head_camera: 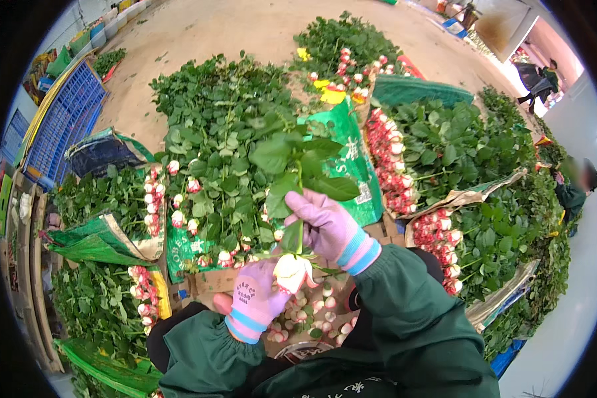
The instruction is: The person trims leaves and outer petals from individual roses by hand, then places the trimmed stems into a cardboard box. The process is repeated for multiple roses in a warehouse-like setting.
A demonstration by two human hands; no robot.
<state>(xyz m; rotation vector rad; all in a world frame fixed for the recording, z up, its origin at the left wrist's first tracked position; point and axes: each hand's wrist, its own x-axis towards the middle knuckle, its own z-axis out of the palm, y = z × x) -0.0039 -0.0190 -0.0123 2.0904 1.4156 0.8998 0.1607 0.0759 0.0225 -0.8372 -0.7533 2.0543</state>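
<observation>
Both my hands wear lilac gloves with blue and pink striped cuffs. A single rose (292, 273) with a pale, pink-edged bloom hangs head down in front of me, its leafy stem rising upward. My right hand (321, 226) is closed on the stem, among its leaves. My left hand (257, 293) is beside the bloom; its fingers are partly hidden behind the flower, so its grip does not show. Just beyond lies a broad heap of leafy rose stems (229, 129) on green printed sacking (353, 169), with some red-and-white blooms at its near edge.
Bundled roses (390, 154) lie in rows at the right, more bundles (99, 199) at the left, divided by sacking. Fallen petals (323, 306) cover the floor between my knees. A blue plastic crate (69, 119) and wooden pallet (30, 268) stand left. Two people are at the far right.
</observation>
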